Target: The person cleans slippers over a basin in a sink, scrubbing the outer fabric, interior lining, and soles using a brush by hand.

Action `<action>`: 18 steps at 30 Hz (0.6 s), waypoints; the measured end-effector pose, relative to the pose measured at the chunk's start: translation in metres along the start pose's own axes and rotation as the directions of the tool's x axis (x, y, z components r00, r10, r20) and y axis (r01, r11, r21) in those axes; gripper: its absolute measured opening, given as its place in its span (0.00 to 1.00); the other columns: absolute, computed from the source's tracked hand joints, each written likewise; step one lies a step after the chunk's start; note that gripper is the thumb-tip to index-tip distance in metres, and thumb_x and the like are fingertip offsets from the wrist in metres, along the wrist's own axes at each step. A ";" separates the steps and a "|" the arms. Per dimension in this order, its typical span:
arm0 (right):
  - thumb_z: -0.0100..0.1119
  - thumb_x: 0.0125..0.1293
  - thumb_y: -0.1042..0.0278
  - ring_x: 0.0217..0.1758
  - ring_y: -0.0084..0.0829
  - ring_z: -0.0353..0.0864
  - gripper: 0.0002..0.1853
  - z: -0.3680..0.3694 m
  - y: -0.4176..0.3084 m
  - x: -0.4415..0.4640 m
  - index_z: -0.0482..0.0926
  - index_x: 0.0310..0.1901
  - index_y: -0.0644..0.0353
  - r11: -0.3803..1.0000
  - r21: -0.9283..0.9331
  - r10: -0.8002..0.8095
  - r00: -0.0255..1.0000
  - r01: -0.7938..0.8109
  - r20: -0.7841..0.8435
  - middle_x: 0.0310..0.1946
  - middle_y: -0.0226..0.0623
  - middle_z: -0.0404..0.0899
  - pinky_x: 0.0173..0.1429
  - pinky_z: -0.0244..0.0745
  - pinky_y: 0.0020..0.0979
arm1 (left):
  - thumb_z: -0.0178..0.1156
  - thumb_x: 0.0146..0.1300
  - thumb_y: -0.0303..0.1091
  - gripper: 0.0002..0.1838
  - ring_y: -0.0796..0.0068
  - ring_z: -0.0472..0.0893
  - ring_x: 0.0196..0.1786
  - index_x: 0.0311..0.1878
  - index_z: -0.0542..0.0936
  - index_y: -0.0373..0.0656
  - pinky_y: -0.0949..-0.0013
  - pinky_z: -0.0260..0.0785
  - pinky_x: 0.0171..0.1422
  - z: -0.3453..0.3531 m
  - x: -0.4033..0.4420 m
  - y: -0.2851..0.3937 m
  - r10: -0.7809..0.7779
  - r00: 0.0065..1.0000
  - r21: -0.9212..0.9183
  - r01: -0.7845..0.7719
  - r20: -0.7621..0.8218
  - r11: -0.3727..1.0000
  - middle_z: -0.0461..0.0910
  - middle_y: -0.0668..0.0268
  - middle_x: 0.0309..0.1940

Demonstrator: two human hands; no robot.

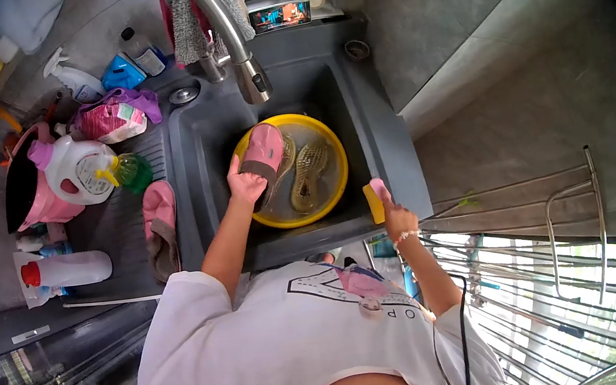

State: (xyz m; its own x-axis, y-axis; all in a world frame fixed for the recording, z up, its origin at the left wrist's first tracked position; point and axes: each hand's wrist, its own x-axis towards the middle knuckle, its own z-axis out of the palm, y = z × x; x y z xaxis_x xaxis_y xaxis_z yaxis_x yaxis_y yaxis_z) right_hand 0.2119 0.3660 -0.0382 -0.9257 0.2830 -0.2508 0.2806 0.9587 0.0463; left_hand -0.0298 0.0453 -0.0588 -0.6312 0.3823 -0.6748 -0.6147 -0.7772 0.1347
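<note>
In my left hand [247, 184] is a pink slipper [264, 146] with a grey-brown part, its toe pointing away from me. It is held over a yellow basin [345, 171] in the dark grey sink. Cloudy water fills the basin, and a mesh-patterned shoe [311, 174] lies in it. Another similar shape is partly hidden behind the slipper. At the right rim of the sink, my right hand [400, 220] grips a yellow sponge [375, 204] with a pink end beside it. A second pink slipper [160, 214] rests on the drainboard at the left.
A metal faucet [251, 77] overhangs the basin. On the left stand a white jug [86, 170], a green bottle [134, 172], a red-capped white bottle [69, 270] and a pink bucket [47, 203]. A phone [280, 16] leans behind the sink. A wire rack [577, 232] is at right.
</note>
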 end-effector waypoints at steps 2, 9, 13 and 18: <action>0.40 0.66 0.70 0.36 0.46 0.83 0.36 0.004 0.007 -0.031 0.39 0.72 0.35 0.999 0.043 0.005 0.999 -0.006 0.039 0.38 0.54 0.80 0.36 0.78 0.47 | 0.57 0.58 0.58 0.23 0.77 0.69 0.24 0.41 0.75 0.46 0.76 0.56 0.25 -0.008 0.002 0.007 -0.017 0.999 -0.002 0.018 0.046 1.000 0.76 0.72 0.29; 0.41 0.65 0.70 0.34 0.47 0.83 0.36 -0.017 -0.007 -0.010 0.40 0.72 0.39 0.997 -0.002 0.073 0.984 -0.074 0.163 0.35 0.49 0.82 0.36 0.78 0.47 | 0.58 0.58 0.58 0.28 0.74 0.74 0.34 0.46 0.76 0.41 0.73 0.61 0.34 0.018 -0.029 -0.001 0.002 0.996 -0.036 0.001 0.092 0.999 0.79 0.68 0.40; 0.42 0.66 0.69 0.34 0.49 0.83 0.34 -0.026 -0.017 -0.035 0.43 0.71 0.41 0.992 0.021 0.113 0.972 -0.120 0.207 0.33 0.50 0.82 0.36 0.76 0.47 | 0.58 0.59 0.57 0.30 0.70 0.77 0.46 0.52 0.76 0.38 0.69 0.67 0.47 0.010 -0.024 0.007 -0.032 0.978 -0.063 0.046 0.207 0.997 0.80 0.64 0.47; 0.45 0.71 0.58 0.24 0.31 0.79 0.20 -0.008 0.041 -0.038 0.66 0.62 0.52 0.792 0.603 0.115 0.949 0.091 -0.294 0.24 0.41 0.79 0.27 0.72 0.33 | 0.56 0.63 0.52 0.27 0.66 0.75 0.57 0.54 0.75 0.37 0.63 0.62 0.64 0.023 -0.037 0.012 -0.087 0.920 -0.098 0.134 0.381 0.986 0.78 0.62 0.52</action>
State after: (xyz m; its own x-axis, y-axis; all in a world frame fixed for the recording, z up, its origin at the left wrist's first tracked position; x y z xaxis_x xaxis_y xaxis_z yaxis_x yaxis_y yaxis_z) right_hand 0.2569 0.3943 -0.0188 -0.9208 0.3866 0.0518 0.2906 0.7687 -0.5698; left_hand -0.0245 0.0329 -0.0153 -0.7079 0.6100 -0.3560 -0.6441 -0.7644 -0.0289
